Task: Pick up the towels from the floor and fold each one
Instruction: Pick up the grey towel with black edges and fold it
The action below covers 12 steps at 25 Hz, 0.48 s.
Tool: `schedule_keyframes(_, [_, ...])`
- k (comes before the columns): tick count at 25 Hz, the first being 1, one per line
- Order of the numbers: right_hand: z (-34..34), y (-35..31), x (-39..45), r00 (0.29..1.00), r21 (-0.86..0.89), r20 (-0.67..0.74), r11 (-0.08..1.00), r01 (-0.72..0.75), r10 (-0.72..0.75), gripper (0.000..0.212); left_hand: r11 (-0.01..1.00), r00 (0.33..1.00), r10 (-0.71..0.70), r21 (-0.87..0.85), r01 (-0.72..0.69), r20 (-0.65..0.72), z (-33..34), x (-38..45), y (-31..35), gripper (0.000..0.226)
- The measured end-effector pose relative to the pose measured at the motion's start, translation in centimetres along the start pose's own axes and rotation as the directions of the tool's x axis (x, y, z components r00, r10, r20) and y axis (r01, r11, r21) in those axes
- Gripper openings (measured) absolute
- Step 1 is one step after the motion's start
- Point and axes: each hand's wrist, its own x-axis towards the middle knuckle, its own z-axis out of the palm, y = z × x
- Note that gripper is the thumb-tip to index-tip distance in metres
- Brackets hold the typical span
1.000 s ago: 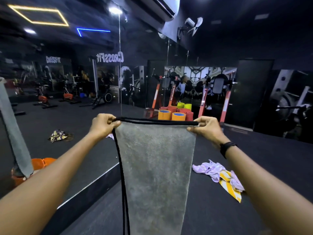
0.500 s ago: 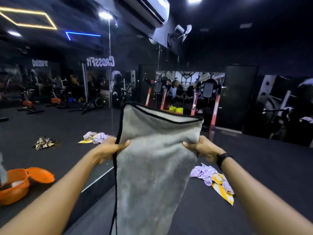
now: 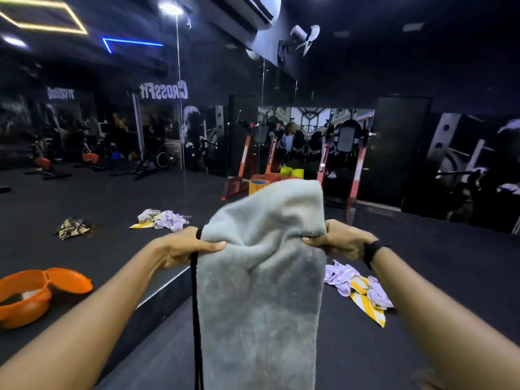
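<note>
The gray towel [image 3: 261, 277] is held in the middle of the frame, pinched by the left hand [image 3: 187, 246] and the right hand [image 3: 337, 242]. Its top has been flopped over since a moment ago, so folding has been started. A purple and yellow towel [image 3: 357, 291] is left on the floor at lower right.

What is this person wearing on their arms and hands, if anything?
Both forearms are bare, with no sleeves in view and no gloves. The right wrist carries a black wristband, possibly a watch or fitness band. The left hand and right hand show no rings that can be made out.
</note>
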Motion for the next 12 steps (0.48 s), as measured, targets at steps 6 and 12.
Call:
schedule_keyframes(6, [-0.7,-1.3,-1.1,0.999,0.145,-0.044,0.989,0.017,-0.010,0.011,0.989,0.987,-0.026,-0.147,0.002,-0.156,-0.3,0.0,0.8,0.048])
schedule_keyframes(12, [-0.5,0.0,-0.5,0.996,0.166,0.001,0.982,0.087,-0.088,0.055,0.995,0.978,0.095,0.005,-0.096,-0.185,0.7,-0.2,0.8,0.030])
